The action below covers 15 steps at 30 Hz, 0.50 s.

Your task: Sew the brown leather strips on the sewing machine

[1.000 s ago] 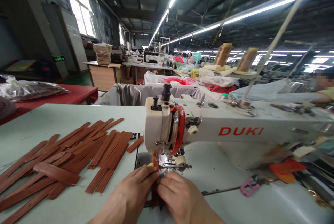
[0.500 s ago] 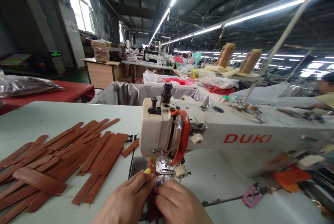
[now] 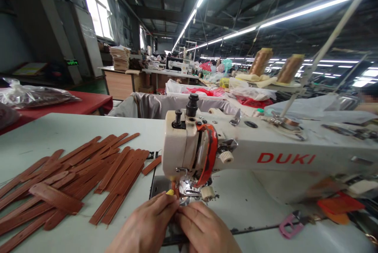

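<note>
My left hand (image 3: 146, 227) and my right hand (image 3: 203, 229) meet at the needle of a white DUKI sewing machine (image 3: 236, 152). Both hands have their fingers pinched together on a brown leather strap (image 3: 176, 191), of which only a short piece shows under the presser foot (image 3: 186, 190). The rest of the strap is hidden between my hands. A heap of several like brown straps (image 3: 73, 178) lies spread on the pale table (image 3: 44, 135) to the left of my left hand.
Pink thread snips (image 3: 288, 227) and an orange item (image 3: 339, 205) lie on the table at the right. Two thread cones (image 3: 261, 61) stand behind the machine. A red table (image 3: 85, 105) with a plastic bag (image 3: 32, 95) stands far left. Grey-lined bins (image 3: 153, 105) sit beyond.
The dark strap that showed between my hands is now hidden, and less of it shows before the presser foot. My hands stay together at the needle. The view shifted slightly.
</note>
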Each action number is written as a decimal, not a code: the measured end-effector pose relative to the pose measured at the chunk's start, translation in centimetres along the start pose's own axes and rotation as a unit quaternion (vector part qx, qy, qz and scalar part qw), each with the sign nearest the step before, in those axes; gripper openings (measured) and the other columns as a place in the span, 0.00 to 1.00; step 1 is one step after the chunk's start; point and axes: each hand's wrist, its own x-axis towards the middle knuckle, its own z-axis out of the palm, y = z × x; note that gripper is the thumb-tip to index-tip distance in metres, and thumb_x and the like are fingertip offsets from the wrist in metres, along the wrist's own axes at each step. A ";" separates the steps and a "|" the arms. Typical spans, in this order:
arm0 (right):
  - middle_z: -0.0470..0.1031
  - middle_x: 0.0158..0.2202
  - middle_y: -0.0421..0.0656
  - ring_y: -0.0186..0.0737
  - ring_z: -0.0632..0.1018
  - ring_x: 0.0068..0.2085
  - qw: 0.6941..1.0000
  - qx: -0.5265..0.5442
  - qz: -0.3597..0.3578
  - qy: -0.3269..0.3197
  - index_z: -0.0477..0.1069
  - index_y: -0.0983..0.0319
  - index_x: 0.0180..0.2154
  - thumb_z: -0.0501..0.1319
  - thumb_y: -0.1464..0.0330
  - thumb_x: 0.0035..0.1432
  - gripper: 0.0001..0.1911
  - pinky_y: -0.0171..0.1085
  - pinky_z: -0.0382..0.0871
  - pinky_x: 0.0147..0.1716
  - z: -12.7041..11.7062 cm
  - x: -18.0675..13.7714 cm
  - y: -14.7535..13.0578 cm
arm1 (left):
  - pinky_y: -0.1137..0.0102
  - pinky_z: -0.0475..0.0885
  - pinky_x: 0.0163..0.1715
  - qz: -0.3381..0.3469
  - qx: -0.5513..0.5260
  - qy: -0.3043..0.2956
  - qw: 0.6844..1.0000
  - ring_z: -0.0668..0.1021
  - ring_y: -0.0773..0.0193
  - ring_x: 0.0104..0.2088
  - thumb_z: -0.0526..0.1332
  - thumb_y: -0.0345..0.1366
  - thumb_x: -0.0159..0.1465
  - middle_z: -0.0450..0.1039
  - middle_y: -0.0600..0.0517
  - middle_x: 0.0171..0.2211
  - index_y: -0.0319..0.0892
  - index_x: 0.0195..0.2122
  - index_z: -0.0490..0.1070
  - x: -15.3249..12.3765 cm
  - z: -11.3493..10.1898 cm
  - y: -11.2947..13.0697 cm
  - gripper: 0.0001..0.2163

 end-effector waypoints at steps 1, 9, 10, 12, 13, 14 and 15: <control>0.79 0.36 0.50 0.44 0.78 0.36 1.000 0.002 -0.001 0.007 0.75 0.68 0.43 0.52 0.78 0.61 0.14 0.39 0.79 0.39 -0.1 0.0 0.0 | 0.78 0.78 0.40 -0.001 0.000 -0.003 1.000 0.82 0.64 0.37 0.49 0.27 0.66 0.79 0.50 0.38 0.43 0.46 0.69 -0.1 0.0 0.0 0.13; 0.78 0.34 0.49 0.43 0.76 0.34 0.999 0.029 0.006 0.027 0.75 0.67 0.37 0.50 0.80 0.59 0.16 0.38 0.78 0.36 -0.7 -0.2 0.1 | 0.74 0.78 0.39 -0.026 -0.027 -0.036 0.999 0.81 0.62 0.36 0.49 0.25 0.64 0.77 0.49 0.37 0.42 0.44 0.70 -0.6 0.1 -0.3 0.14; 0.78 0.34 0.50 0.43 0.76 0.34 0.999 0.029 0.007 0.027 0.75 0.67 0.37 0.50 0.81 0.59 0.16 0.38 0.78 0.36 -0.7 -0.2 0.1 | 0.73 0.79 0.39 -0.024 -0.024 -0.041 0.999 0.81 0.61 0.36 0.49 0.25 0.64 0.77 0.49 0.37 0.42 0.44 0.71 -0.6 0.1 -0.3 0.14; 0.78 0.34 0.49 0.43 0.76 0.34 0.999 0.029 0.011 0.028 0.75 0.67 0.37 0.49 0.81 0.59 0.16 0.37 0.78 0.35 -0.6 -0.1 0.1 | 0.72 0.79 0.38 -0.022 -0.012 -0.044 0.999 0.81 0.60 0.36 0.49 0.25 0.63 0.78 0.47 0.37 0.40 0.42 0.71 -0.7 0.2 -0.3 0.14; 0.78 0.33 0.49 0.43 0.76 0.34 0.999 0.031 0.015 0.028 0.75 0.67 0.37 0.49 0.81 0.59 0.16 0.37 0.77 0.35 -0.5 -0.1 0.0 | 0.72 0.79 0.38 -0.023 -0.007 -0.043 0.999 0.81 0.60 0.36 0.49 0.24 0.63 0.78 0.47 0.38 0.40 0.43 0.71 -0.7 0.3 -0.2 0.14; 0.77 0.33 0.49 0.43 0.75 0.34 0.999 0.033 0.021 0.028 0.75 0.67 0.37 0.49 0.81 0.58 0.16 0.38 0.77 0.35 -0.4 -0.1 -0.1 | 0.72 0.79 0.38 -0.024 -0.006 -0.040 0.999 0.81 0.60 0.37 0.49 0.24 0.62 0.78 0.47 0.38 0.40 0.44 0.71 -0.8 0.3 -0.1 0.14; 0.77 0.33 0.49 0.43 0.75 0.34 0.999 0.034 0.029 0.026 0.75 0.67 0.37 0.49 0.81 0.57 0.17 0.38 0.77 0.35 -0.4 -0.1 -0.2 | 0.73 0.79 0.39 -0.028 -0.010 -0.035 0.999 0.81 0.61 0.37 0.50 0.24 0.62 0.78 0.47 0.40 0.41 0.45 0.71 -0.9 0.4 0.0 0.15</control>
